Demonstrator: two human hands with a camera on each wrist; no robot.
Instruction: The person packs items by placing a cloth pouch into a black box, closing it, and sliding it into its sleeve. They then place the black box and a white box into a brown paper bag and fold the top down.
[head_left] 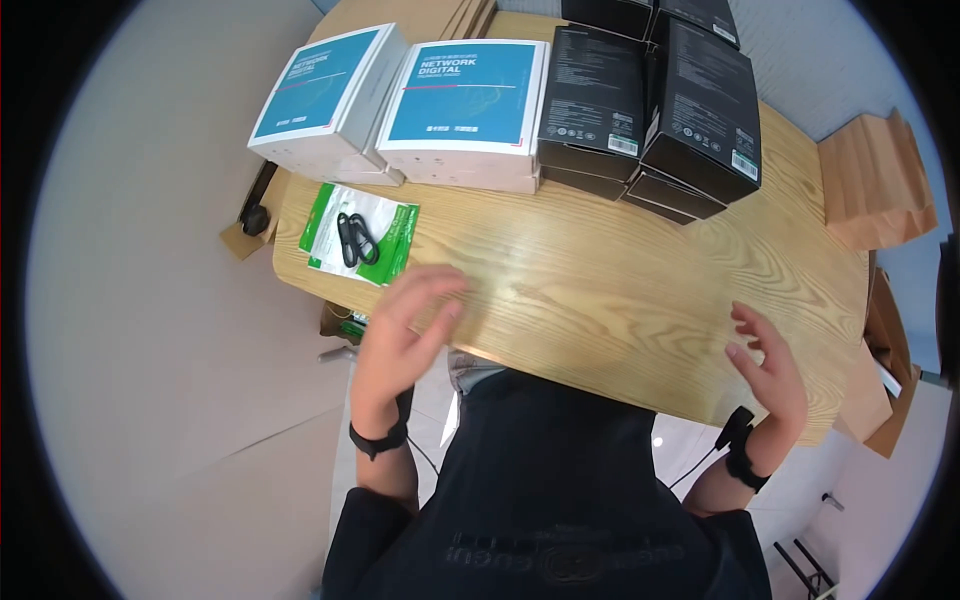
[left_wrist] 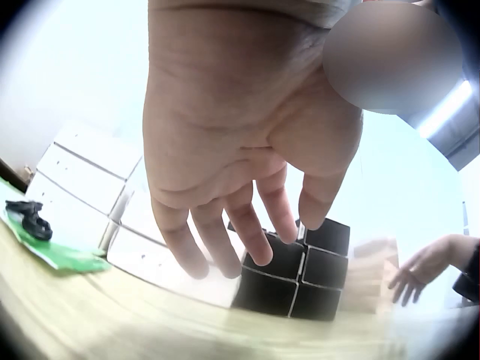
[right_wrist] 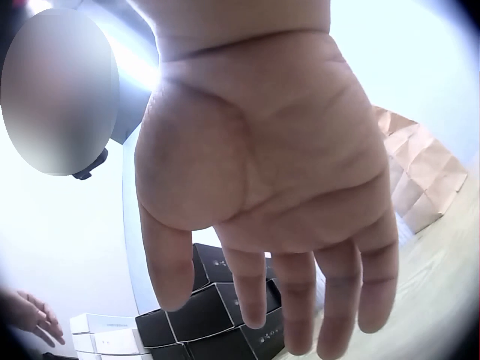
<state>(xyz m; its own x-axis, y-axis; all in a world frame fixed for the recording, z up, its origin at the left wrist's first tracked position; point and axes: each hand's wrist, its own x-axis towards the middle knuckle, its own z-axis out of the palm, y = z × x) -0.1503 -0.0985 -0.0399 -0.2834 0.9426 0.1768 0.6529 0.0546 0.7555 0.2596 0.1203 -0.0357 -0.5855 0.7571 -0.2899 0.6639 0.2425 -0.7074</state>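
Note:
My left hand [head_left: 405, 325] hovers over the table's front edge at the left, fingers relaxed and nothing in them. Just beyond it lie green-and-white plastic packets [head_left: 400, 235] with a coiled black cable [head_left: 357, 240] on top. Over the right part of the table my right hand [head_left: 770, 370] is held with loosely bent, empty fingers. Its palm fills the right wrist view, the fingers pointing down. In the left wrist view the left palm [left_wrist: 247, 127] shows bare as well.
White-and-blue boxes [head_left: 465, 95] stand stacked along the back of the wooden table [head_left: 600, 290]. Beside them are stacked black boxes [head_left: 700, 110]. A brown paper bag [head_left: 875, 180] is at the right edge, and an open cardboard box [head_left: 885, 370] sits below that side.

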